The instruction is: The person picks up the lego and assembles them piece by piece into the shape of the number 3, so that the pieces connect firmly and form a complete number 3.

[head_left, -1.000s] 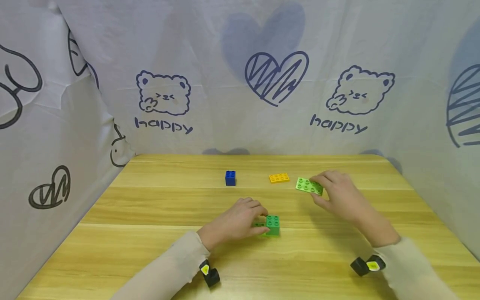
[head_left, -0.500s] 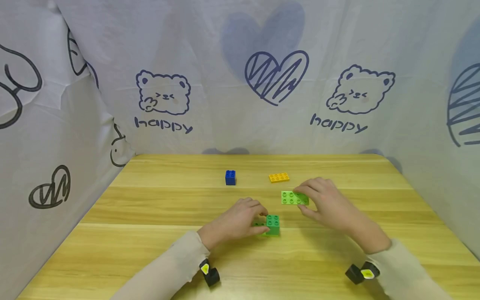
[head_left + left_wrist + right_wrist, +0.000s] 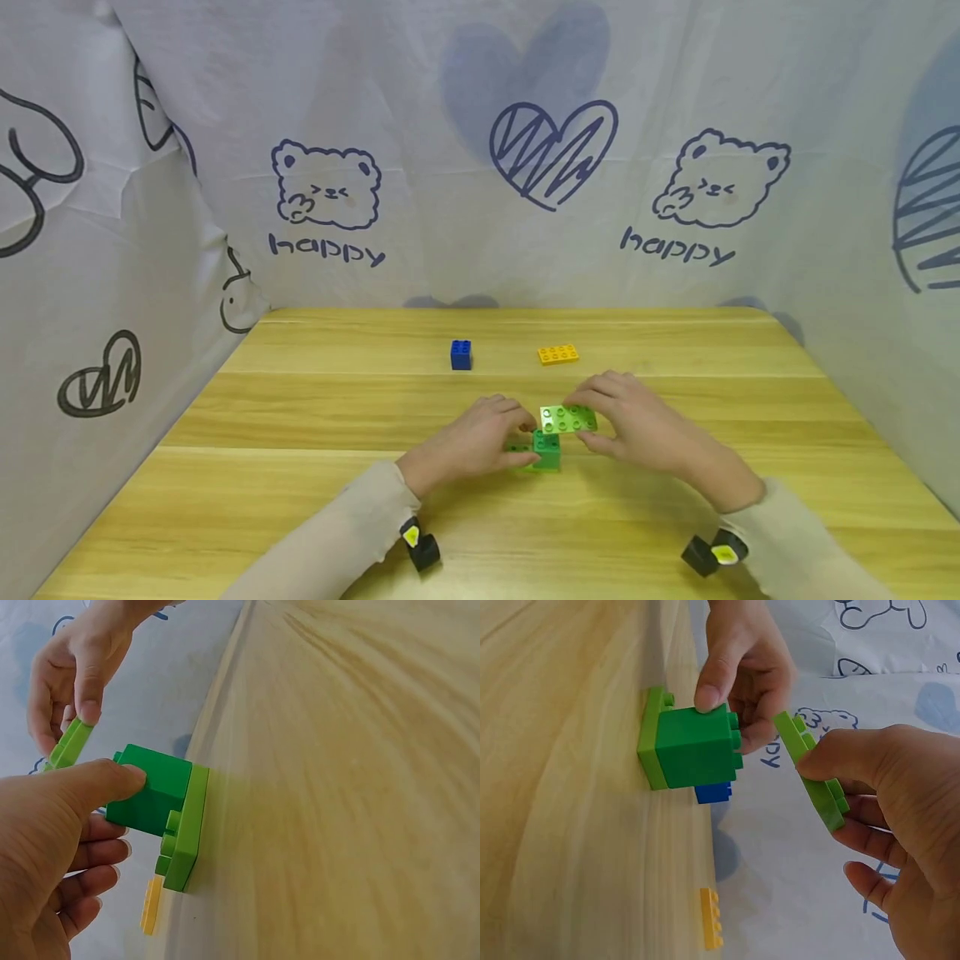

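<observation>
My left hand [image 3: 480,440] pinches a dark green block [image 3: 547,452] between thumb and fingers. The block sits on one end of a light green flat brick [image 3: 187,847], whose bare studs show in the left wrist view. That lower brick lies on the wooden table. In my right hand [image 3: 637,429] is a second light green flat brick [image 3: 567,419], pinched by thumb and fingers with its studs up. It hangs slightly tilted just above the dark green block; the right wrist view shows a gap between this brick [image 3: 817,780] and the block's studs [image 3: 736,740].
A small blue block [image 3: 461,356] stands toward the back of the table [image 3: 315,417]. To its right lies a yellow flat brick [image 3: 558,355]. A printed white cloth [image 3: 450,242] hangs behind the table and along both sides.
My right hand has carried the light green flat brick left and toward me, from the right side to above the dark green block. The left hand stays in place.
</observation>
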`<state>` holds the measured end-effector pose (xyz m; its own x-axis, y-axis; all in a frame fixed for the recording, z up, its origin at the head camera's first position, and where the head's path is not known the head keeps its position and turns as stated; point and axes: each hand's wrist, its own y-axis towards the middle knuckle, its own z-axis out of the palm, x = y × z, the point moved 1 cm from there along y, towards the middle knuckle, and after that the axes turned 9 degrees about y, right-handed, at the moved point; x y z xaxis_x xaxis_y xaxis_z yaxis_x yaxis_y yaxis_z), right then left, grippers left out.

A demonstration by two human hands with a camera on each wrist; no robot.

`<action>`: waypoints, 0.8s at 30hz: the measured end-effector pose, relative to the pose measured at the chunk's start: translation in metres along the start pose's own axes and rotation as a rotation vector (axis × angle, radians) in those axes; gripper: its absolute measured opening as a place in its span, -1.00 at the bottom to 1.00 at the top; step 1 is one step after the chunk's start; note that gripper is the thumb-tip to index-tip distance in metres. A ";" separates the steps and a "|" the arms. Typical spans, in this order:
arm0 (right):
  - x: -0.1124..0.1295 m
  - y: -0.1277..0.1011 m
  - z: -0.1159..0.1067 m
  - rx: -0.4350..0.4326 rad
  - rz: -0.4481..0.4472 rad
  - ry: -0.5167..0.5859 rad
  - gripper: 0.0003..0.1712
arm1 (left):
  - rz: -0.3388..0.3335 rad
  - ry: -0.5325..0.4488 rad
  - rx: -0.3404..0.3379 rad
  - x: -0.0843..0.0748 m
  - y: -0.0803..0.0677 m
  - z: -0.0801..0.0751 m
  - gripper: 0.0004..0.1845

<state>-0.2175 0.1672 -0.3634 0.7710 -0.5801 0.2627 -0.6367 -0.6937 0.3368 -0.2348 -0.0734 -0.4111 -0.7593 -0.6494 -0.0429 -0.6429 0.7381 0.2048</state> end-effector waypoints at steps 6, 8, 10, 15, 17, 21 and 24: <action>0.001 0.003 0.010 0.021 -0.060 0.052 -0.56 | 0.010 -0.026 -0.006 0.001 0.001 0.001 -0.62; 0.000 0.005 0.013 0.020 -0.075 0.067 -0.56 | 0.002 -0.039 -0.001 0.001 0.001 0.001 -0.61; 0.000 0.006 0.015 0.020 -0.083 0.079 -0.57 | -0.006 -0.053 0.002 0.002 0.001 0.001 -0.60; 0.001 0.009 0.020 0.036 -0.078 0.100 -0.58 | -0.011 -0.077 0.007 0.001 0.003 0.001 -0.56; 0.002 0.010 0.021 0.051 -0.068 0.112 -0.59 | -0.015 -0.080 0.014 0.001 0.003 0.001 -0.55; 0.003 0.014 0.023 0.083 -0.038 0.143 -0.59 | -0.032 -0.078 0.029 0.000 0.004 0.001 -0.52; 0.003 0.016 0.025 0.105 -0.015 0.166 -0.58 | -0.040 -0.073 0.032 0.000 0.005 0.001 -0.52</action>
<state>-0.2252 0.1437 -0.3798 0.7665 -0.4971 0.4066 -0.6163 -0.7475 0.2479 -0.2380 -0.0690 -0.4114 -0.7373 -0.6644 -0.1223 -0.6751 0.7179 0.1699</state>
